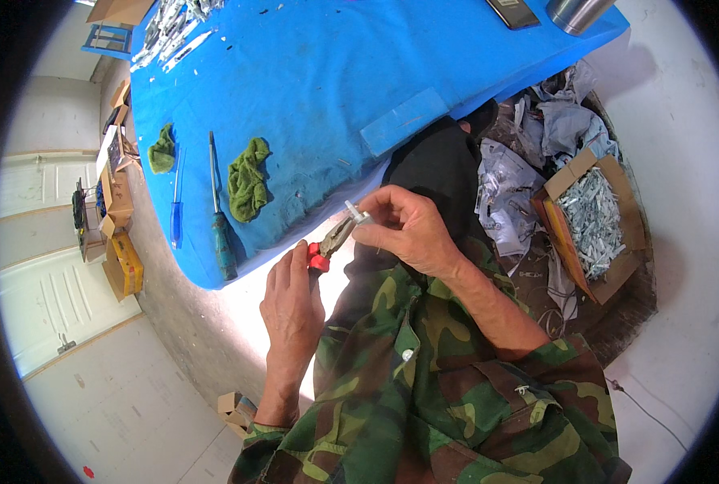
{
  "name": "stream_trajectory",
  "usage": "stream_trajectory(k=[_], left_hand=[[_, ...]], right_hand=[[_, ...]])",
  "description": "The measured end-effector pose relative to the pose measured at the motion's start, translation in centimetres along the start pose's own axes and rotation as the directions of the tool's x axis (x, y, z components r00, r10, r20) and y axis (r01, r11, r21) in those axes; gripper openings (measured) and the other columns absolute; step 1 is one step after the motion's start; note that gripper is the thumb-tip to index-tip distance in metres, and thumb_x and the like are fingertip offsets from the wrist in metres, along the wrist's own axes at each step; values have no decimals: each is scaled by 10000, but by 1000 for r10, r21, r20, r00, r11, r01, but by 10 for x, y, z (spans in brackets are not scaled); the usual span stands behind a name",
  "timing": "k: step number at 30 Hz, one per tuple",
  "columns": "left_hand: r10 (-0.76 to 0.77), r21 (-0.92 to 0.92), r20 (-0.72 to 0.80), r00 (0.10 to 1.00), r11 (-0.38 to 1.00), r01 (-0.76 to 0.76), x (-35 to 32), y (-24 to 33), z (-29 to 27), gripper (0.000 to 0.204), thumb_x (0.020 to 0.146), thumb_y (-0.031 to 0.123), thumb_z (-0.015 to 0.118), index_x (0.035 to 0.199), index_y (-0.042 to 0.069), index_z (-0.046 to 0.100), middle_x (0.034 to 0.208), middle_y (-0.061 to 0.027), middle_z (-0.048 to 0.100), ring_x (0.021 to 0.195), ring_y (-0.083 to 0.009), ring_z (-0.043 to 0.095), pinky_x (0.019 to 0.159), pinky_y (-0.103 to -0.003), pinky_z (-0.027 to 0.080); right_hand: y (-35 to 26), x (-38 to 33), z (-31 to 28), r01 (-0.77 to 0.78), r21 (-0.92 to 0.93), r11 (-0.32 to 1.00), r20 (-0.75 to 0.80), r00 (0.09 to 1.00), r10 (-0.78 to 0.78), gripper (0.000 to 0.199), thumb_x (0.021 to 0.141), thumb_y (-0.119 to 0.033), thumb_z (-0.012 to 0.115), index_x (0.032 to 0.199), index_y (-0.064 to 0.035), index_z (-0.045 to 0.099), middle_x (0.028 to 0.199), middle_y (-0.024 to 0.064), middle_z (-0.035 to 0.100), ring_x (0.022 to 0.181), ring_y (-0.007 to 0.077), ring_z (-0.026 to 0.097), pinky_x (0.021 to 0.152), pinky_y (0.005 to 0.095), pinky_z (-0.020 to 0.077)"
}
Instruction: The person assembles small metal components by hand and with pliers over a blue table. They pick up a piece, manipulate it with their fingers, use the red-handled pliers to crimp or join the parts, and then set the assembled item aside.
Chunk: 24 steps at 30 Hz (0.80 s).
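My left hand (293, 294) is closed around the red handles of a pair of pliers (337, 239), whose metal jaws point up and to the right. A small silvery-white metal piece (359, 216) is pinched between the thumb and fingers of my right hand (404, 226). The jaws meet or overlap this piece; whether they bite on it I cannot tell. Both hands are in front of my body, just off the near edge of the blue-covered table (319, 89).
On the table lie a dark-handled screwdriver (221, 234), a blue-handled screwdriver (176, 222), two green cloths (249, 179) (162, 151), a pile of metal parts (166, 32), a phone (513, 12) and a steel cup (577, 12). To my right stands a carton (635, 202) of small metal pieces beside plastic bags (504, 189).
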<state>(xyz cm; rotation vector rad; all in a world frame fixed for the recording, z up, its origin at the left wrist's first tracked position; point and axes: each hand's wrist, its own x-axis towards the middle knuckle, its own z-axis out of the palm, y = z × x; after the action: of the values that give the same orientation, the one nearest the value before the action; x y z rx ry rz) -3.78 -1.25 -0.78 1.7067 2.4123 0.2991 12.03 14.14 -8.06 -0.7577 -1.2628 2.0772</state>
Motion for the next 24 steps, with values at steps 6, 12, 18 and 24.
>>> stream_trajectory(k=[6, 12, 18, 24], left_hand=[[-25, 46, 25, 999, 999, 24, -1, 0, 0, 557, 882, -27, 719, 1414, 20, 564, 1280, -170, 658, 1146, -379, 655, 891, -495, 555], [-15, 119, 46, 999, 993, 9, -1, 0, -6, 553, 857, -16, 734, 1387, 36, 583, 1278, -148, 658, 1150, -364, 657, 844, -481, 563], [-14, 108, 28, 1000, 994, 11, 1, -3, -4, 533, 870, -10, 729, 1380, 30, 582, 1283, -154, 657, 1154, -369, 654, 857, -483, 561], [25, 68, -29, 999, 997, -23, 2, -6, -1, 545, 870, -24, 724, 1389, 10, 564, 1283, -190, 650, 1157, -391, 643, 884, -493, 556]], right_hand=[[3, 1, -1, 14, 0, 1000, 16, 1000, -14, 302, 895, -86, 850, 1113, 27, 674, 902, 15, 693, 800, 67, 651, 707, 235, 544], [1, 1, -1, 7, -17, 1000, 19, 1000, -7, 250, 899, -82, 841, 1070, 31, 697, 883, 30, 719, 795, 71, 674, 700, 235, 550], [-2, -1, -1, -23, -52, 998, 20, 999, 24, 264, 888, -47, 835, 1114, 18, 715, 929, -9, 710, 847, 48, 649, 742, 221, 536], [4, -3, 3, 71, -132, 989, -34, 997, -76, 269, 892, -78, 838, 1127, 0, 732, 925, 10, 715, 815, 66, 653, 725, 237, 546]])
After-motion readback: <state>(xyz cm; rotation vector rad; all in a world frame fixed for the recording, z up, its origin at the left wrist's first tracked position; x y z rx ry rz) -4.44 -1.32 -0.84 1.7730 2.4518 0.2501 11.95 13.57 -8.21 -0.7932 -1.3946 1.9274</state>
